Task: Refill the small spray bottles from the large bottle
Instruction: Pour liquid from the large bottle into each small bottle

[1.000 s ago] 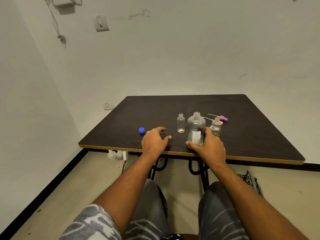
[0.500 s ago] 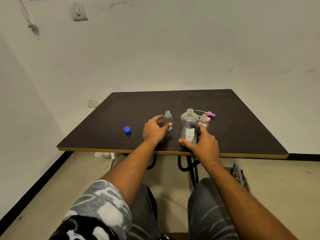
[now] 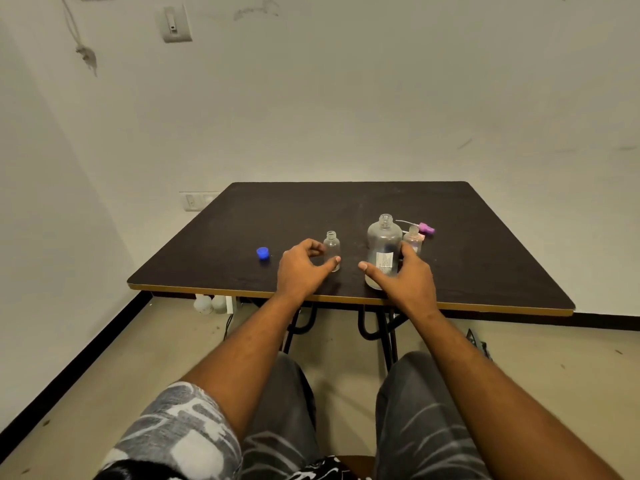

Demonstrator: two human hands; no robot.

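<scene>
The large clear bottle (image 3: 383, 244) stands uncapped near the front edge of the dark table (image 3: 485, 258), with a little liquid at its bottom. My right hand (image 3: 407, 275) wraps around its lower part, thumb across the front and fingers behind on the right. A small empty clear spray bottle (image 3: 331, 247) stands uncapped to its left. My left hand (image 3: 299, 268) pinches it, thumb on its lower front and fingertips at its left side. A second small bottle (image 3: 414, 237) with a pinkish label stands just behind my right fingers.
A purple spray head (image 3: 426, 229) with its thin tube lies behind the second small bottle. A blue cap (image 3: 263, 253) lies on the table left of my left hand. White walls stand close behind and to the left. My knees are under the table's front edge.
My left hand has moved forward from the table's front edge to the small bottle and closed round it. My right hand has stayed on the large bottle. The camera has shifted.
</scene>
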